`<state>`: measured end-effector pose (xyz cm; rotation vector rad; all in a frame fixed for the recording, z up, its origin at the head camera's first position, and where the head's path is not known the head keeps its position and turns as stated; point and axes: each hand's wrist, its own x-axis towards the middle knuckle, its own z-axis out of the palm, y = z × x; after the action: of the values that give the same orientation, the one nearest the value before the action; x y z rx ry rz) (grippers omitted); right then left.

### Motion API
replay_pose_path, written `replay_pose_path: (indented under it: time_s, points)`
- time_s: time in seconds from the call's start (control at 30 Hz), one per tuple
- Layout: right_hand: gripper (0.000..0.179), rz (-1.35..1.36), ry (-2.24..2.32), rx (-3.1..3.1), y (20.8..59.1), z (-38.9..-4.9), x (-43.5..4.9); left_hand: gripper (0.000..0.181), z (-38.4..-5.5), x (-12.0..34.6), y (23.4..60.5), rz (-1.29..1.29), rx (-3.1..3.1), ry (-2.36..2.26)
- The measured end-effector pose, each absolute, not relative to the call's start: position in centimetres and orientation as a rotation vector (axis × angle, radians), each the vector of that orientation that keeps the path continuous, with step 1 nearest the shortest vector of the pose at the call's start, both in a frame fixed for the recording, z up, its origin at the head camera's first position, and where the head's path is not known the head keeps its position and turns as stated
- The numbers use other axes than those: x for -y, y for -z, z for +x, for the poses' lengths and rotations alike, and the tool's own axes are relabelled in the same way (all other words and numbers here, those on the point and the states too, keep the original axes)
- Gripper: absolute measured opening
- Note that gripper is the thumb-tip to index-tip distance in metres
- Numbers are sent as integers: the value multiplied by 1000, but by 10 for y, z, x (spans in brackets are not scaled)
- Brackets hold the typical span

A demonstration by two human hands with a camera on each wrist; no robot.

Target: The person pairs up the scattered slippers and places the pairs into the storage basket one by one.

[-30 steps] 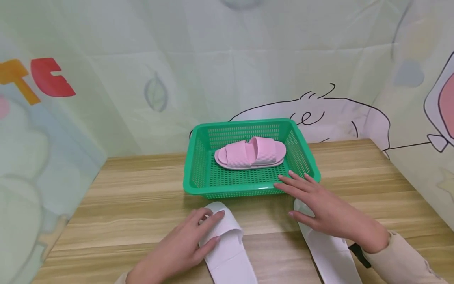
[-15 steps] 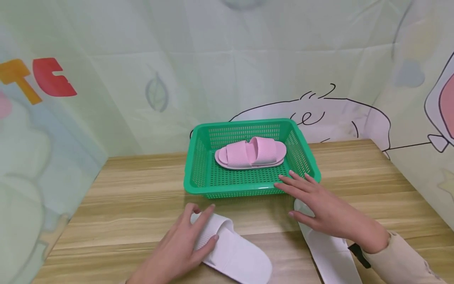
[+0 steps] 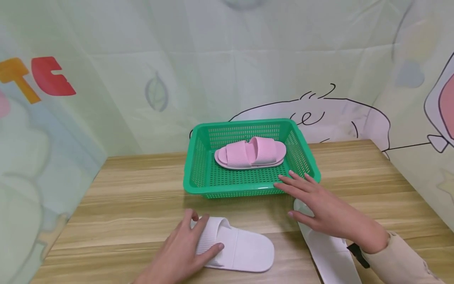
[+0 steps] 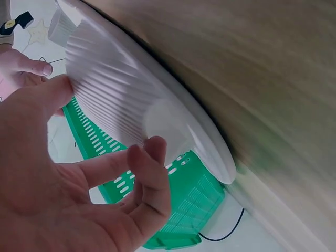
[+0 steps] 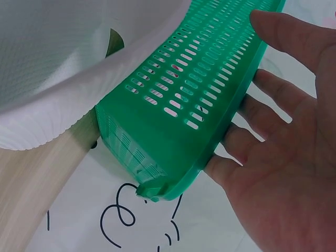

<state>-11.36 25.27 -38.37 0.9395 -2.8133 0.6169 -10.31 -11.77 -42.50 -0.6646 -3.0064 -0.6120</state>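
A white slipper (image 3: 244,246) lies on the table with its ribbed strap toward the left and its heel toward the right. My left hand (image 3: 179,250) grips it across the strap, thumb on the near side and curled fingers at the toe side; the left wrist view shows the thumb and bent fingers at the ribbed strap (image 4: 105,79). At the basket's front right, my right hand (image 3: 313,203) has its fingers extended over the rim. Under that hand a second white slipper (image 3: 331,252) lies partly hidden. Inside the green basket (image 3: 235,189) sit pink slippers (image 3: 237,154), stacked.
The wooden table (image 3: 142,189) reaches back to a printed cloth backdrop (image 3: 198,79), which also hangs along both sides. The basket stands near the table's rear edge. A dark strap (image 3: 359,254) shows at the right sleeve (image 3: 397,258).
The left hand has turned the left white slipper, swinging its heel from the near edge round to the right. Its toe has shifted left. The right hand and the basket have stayed put.
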Motion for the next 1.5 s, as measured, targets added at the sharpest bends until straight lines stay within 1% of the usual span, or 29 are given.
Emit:
replay_pose_path:
  time_s: [0.2, 0.37, 0.57, 0.67, 0.87, 1.1, 1.5]
  points:
    - [69, 923, -614, 2819, 383, -114, -253, 74, -104, 118, 423, -676, 3015, 582]
    - [69, 919, -611, 2813, 384, -114, -252, 78, -107, 121, 419, -721, 2981, 380]
    - [69, 923, -611, 2798, 385, -114, -251, 101, -113, 136, 414, -1068, 2871, 354]
    - [70, 928, -599, 2780, 386, -114, -251, 107, -115, 140, 413, -1185, 2884, 359]
    - [71, 932, -590, 2767, 388, -114, -251, 99, -118, 138, 412, -1203, 2945, 350]
    - [71, 928, -577, 2755, 389, -115, -250, 99, -119, 132, 410, -1157, 2938, 321]
    - [71, 935, -556, 2712, 393, -115, -250, 91, -115, 126, 416, -1148, 2858, 283]
